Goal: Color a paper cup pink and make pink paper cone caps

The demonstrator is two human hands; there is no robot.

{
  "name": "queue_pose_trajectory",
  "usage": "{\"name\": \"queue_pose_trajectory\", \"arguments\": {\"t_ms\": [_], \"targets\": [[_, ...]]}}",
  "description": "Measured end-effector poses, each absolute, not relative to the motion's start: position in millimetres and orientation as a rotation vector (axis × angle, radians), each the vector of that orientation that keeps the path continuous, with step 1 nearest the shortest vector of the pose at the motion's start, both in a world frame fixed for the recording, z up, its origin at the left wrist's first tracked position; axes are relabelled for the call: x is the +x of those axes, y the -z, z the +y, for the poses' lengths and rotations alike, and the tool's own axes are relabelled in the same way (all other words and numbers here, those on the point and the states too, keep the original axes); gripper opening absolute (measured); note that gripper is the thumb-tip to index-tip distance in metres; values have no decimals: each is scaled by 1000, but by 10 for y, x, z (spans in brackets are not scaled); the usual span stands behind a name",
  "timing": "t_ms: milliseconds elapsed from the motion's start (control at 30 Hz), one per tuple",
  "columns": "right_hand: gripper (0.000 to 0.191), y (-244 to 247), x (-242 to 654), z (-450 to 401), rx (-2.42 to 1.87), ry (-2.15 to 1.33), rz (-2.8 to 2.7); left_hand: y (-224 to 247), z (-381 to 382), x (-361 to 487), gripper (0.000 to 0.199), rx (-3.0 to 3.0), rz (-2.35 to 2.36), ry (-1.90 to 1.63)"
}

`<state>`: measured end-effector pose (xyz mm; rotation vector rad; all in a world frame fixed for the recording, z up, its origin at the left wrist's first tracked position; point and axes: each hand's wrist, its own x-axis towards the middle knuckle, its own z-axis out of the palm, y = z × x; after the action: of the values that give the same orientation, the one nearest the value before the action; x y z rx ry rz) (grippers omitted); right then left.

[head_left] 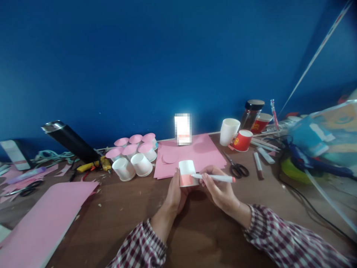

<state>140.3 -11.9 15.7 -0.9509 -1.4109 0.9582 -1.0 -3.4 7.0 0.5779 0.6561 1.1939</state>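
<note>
Cup in hand (185,166): one, paper, in front of you at the near edge of the pink sheets (199,149), lifted or resting on the table (134,223), which you cannot tell from here
Coral colouring: present across the lower part of the side that faces you; upper part white; far side hidden, so its state cannot be told
Left hand (174,195): yours, closed around the cup, thumb along its left side, fingers partly hidden behind and beneath
Right hand (221,191): yours, pinching the marker (220,177), writing end at the cup's right side, coral butt end pointing away; whether the nib touches cannot be told
Pink-topped cups (130,150): six, grouped to your left, pink paper over each top, sides white where you see them; topping looks done on these
White cups (124,171) (141,165): two, mouth down, before that group; neither pink top nor coral visible, so both seem to lack the pink piece
Loose pink circle (170,159): one, lying on the sheets, attached to no cup
Stage, as judged: colouring partial on the cup you hold, white area remaining above the coral
Scissors (238,170): one pair, to your right, out of your grasp
</note>
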Motion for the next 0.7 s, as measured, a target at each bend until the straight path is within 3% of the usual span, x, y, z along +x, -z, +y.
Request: {"name": "queue_pose_trajectory", "arguments": {"t_ms": [700], "targets": [[22, -176, 1401, -118, -952, -967, -1390, -50, -33, -14, 60, 610, 650, -1169]]}}
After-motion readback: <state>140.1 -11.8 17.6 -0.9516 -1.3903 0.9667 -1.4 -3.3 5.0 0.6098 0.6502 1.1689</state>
